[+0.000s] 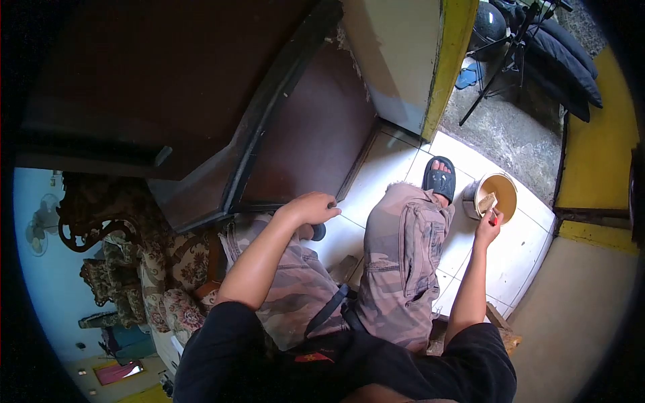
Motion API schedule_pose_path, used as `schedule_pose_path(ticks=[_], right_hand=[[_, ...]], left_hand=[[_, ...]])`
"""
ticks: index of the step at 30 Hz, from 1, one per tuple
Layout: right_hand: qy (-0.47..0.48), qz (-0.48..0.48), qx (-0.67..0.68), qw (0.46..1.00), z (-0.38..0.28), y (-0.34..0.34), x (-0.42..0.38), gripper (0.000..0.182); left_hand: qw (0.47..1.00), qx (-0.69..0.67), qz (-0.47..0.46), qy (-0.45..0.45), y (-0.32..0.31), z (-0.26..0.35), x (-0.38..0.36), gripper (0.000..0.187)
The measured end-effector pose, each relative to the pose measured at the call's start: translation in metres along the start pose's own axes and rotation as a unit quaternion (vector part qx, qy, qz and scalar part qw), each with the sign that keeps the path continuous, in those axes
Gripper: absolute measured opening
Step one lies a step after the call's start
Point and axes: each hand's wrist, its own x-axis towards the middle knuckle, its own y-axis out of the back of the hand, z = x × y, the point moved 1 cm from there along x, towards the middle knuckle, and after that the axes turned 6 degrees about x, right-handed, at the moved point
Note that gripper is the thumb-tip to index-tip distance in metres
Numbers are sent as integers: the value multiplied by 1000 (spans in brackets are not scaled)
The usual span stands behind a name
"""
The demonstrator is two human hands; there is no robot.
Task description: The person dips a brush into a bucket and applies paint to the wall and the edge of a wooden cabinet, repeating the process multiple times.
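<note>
My right hand is closed round the handle of a paintbrush, which shows some red near my fingers. The brush's pale bristles lean over the rim of a round bucket with a yellowish inside. Above my bent left leg, my left hand is closed, its fingers curled together beside the lower edge of a dark brown door panel. A small dark spot shows at those fingertips; what it is I cannot make out.
White floor tiles surround my sandalled foot. A yellow door frame rises ahead, with a black tripod and a blue flip-flop on rough concrete beyond. Carved, floral-patterned chairs stand at left.
</note>
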Motion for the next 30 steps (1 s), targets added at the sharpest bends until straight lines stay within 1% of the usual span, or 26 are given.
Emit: schedule_pose_path(ticks=[4,6,7,9,10,12,13,15,16,17,18,19,20,21,22,23,24,25,26,27,28,29,30], right_hand=[[-7,7,40,999,-10,2,-6,24],[-47,12,28,998,-16,6,-8,26],[-46,12,29,998,-15,6,-8,26],[-6,31,34,999,-13,6,-10,25],[-5,30,35,999,-14,7,-11,25],[-49,29,68,996,-17,9,-11,26],[-47,28,72,996,-16,8,-10,26],[-26,38,100,994,-11,7,-11,24],[-45,31,101,993,-4,7,-10,22],[-62,23,106,992,0,8,-9,21],[-59,18,133,989,0,9,-8,19],[-10,37,172,984,33,1,1,18],[-26,29,161,986,33,3,2,18],[-7,36,174,984,34,1,2,19],[-5,35,173,984,26,2,0,20],[-38,29,193,980,31,2,2,20],[-12,54,176,983,53,-8,8,24],[-50,52,200,977,54,-11,8,27],[-21,93,183,978,44,-13,5,24],[-11,98,222,970,28,-13,3,24],[-38,84,239,967,13,-6,-4,29],[-67,68,250,964,3,3,-12,34],[-99,50,250,962,-4,7,-17,39]], left_hand=[[1000,0,3,-2,0,0,0,39],[1000,-1,8,-12,2,3,-2,39],[1000,-1,10,-12,1,3,0,39],[1000,1,6,-11,-1,1,0,40],[1000,0,6,-11,-1,1,0,40],[1000,5,2,-2,0,1,1,41],[1000,6,6,0,3,2,2,41],[998,26,22,51,8,2,-2,45],[997,28,33,56,8,0,-1,45],[993,2,69,94,5,-6,4,46],[985,-24,110,129,6,-9,6,47],[978,-27,139,153,6,-1,3,49],[983,-1,112,145,-3,-9,12,48],[987,4,85,137,0,-3,8,46],[993,-3,46,107,-4,-8,14,44],[992,-75,-15,97,11,7,0,43],[996,-89,-1,28,-12,-15,23,44],[991,-131,5,-16,-18,-21,27,47],[981,-172,-85,9,-4,-9,18,51],[988,-143,-28,-48,-27,-36,53,55],[969,-239,33,-58,-21,-23,37,39],[970,-241,33,-11,-20,-30,42,47],[969,-197,142,40,-19,-34,41,55]])
